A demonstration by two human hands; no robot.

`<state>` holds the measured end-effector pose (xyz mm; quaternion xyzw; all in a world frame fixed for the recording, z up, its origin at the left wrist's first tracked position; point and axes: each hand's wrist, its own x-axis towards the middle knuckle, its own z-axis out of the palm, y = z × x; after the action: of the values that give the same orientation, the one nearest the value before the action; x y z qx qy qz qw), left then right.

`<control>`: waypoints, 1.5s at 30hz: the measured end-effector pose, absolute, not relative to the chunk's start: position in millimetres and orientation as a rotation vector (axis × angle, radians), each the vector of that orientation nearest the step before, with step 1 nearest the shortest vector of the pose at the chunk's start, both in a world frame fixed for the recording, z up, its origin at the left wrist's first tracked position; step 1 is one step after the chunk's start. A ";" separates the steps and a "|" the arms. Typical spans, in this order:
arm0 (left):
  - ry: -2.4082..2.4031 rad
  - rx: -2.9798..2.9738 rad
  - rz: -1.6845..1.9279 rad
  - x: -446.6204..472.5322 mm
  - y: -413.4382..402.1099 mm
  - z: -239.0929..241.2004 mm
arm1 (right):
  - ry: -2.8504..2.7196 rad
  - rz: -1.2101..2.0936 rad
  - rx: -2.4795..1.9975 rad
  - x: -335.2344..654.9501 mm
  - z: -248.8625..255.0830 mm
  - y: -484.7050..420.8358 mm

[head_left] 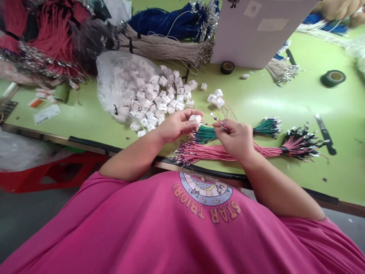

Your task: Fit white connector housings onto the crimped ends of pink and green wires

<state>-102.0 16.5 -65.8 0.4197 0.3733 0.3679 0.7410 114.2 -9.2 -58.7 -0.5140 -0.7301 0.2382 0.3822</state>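
Between the thumb and fingers of my left hand (178,125) is a white plastic connector housing (195,118). My right hand (235,139) pinches thin pink wires with small metal terminals (214,117) at their tips, held just right of the housing. One wire end reaches close to the housing; whether it is inside I cannot tell. Under my hands lie a bundle of pink wires (208,152) and a bundle of green wires (207,134). Beyond my right hand, a few white housings with wires in them (216,98) rest on the table.
A clear bag (110,83) spills a pile of loose white housings (159,95). Blue wires (165,23), white wires (168,48) and red wires (54,34) lie at the back. A grey box (253,42), tape rolls (227,67) and a black-handled blade (325,135) also occupy the table. Another person's hand (336,8) shows top right.
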 end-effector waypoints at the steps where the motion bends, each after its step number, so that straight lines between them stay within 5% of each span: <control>1: 0.824 0.927 0.801 -102.0 16.9 -66.6 | -1.877 0.578 -1.308 114.3 -60.4 -9.7; 14: 0.967 0.995 0.733 -98.8 15.7 -74.4 | -2.048 0.472 -1.289 110.8 -67.9 -12.9; 24: 1.042 1.041 0.788 -86.9 10.9 -76.2 | -1.973 0.744 -1.331 106.2 -67.4 -7.8; 31: 1.094 1.425 0.615 -111.4 24.4 -61.7 | -1.691 1.260 -1.357 123.1 -66.1 29.3; 39: 1.069 1.607 0.267 -134.6 27.8 -51.4 | -2.519 0.662 -1.467 97.2 -79.1 27.8; 45: 1.031 1.552 0.287 -134.5 27.5 -51.0 | -2.213 0.704 -1.407 101.2 -77.8 23.7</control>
<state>-134.5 27.5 -51.0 0.6662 0.4424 0.1232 0.5876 101.2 23.7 -77.8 -0.5063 -0.7966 0.2536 0.2115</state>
